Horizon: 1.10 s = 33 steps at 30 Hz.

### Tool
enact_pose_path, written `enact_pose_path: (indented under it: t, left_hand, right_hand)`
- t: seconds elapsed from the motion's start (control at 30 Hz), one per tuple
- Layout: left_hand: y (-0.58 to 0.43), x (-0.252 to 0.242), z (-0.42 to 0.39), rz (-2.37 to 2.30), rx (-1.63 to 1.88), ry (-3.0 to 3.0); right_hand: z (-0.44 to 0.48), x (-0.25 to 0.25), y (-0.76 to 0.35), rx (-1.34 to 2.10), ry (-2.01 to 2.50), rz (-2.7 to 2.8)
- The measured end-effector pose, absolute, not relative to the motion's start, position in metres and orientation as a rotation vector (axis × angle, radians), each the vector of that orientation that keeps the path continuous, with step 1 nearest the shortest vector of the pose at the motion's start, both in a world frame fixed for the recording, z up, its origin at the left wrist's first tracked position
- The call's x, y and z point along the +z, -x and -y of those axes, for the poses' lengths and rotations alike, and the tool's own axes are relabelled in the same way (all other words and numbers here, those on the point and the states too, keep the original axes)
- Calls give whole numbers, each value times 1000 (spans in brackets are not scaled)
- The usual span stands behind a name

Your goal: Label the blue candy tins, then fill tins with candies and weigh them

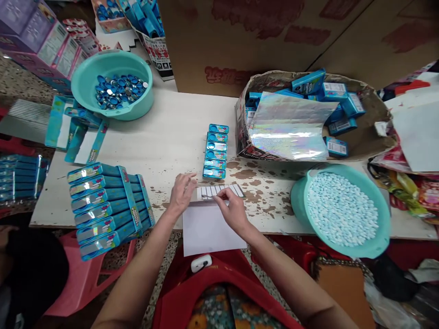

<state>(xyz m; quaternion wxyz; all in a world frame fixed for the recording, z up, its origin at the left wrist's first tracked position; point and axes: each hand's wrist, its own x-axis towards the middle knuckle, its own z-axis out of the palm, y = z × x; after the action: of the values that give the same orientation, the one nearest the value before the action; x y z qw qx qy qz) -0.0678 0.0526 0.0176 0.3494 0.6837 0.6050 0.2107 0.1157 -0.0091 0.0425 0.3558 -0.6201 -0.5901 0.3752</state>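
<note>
A: Head view, hands?
B: Left hand (182, 195) at the left end of the striped sheet (206, 191), fingers slightly apart. Right hand (233, 210): thumb and forefinger together over it; can't tell if anything's pinched.
A: Sheet where?
B: Near the table (178, 141) front edge, between the blue tins (216, 153) and white paper (214, 230). Teal tub (298, 205) off right.

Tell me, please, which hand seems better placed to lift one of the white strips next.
Probably the right hand: its thumb and fingertips are close together right over the white strips. The left hand is at their left end, so it seems better suited to steadying.
</note>
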Motion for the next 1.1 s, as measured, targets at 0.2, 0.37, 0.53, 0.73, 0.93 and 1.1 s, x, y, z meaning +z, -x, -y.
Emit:
enact_pose_path:
  t: [0.2, 0.37, 0.53, 0.73, 0.93, 1.1]
  left_hand:
    - [51, 54, -70, -1173, 345, -1508]
    - [43, 50, -123, -1324, 503, -1610]
    - [30, 25, -175, -1405, 480, -1798]
    - [13, -24, -180, -1491, 448, -1605]
    - [46, -28, -137, -1661, 122, -1638]
    - [91, -22, -75, -1647, -266, -1808]
  right_hand:
    - [-27, 53, -118, 1090, 1594, 1252]
    - [-82, 35, -115, 707, 1782, 1155]
    - [-129, 6, -113, 548, 1916, 1085]
    - [-143, -19, -121, 585, 2010, 837]
    - [-118, -8, -129, 708, 1813, 845]
    - [-18, -26, -112, 654, 1783, 1163]
